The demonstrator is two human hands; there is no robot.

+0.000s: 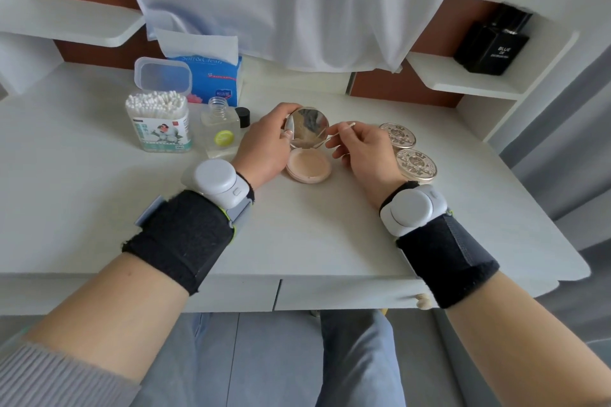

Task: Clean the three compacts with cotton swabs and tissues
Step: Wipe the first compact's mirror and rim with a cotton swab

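— Where's the open compact?
— Mid-desk; the left hand grips its raised mirror lid.
— And the right hand?
— Pinching a cotton swab at the mirror's rim, with two closed compacts just beside it.

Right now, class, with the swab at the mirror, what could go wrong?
1. The uncapped clear glass bottle stands close beside the left hand; a nudge might spill it.
2. The right hand holds the thin cotton swab at the round mirrored lid above the exposed beige powder; loosened dirt may drop in.
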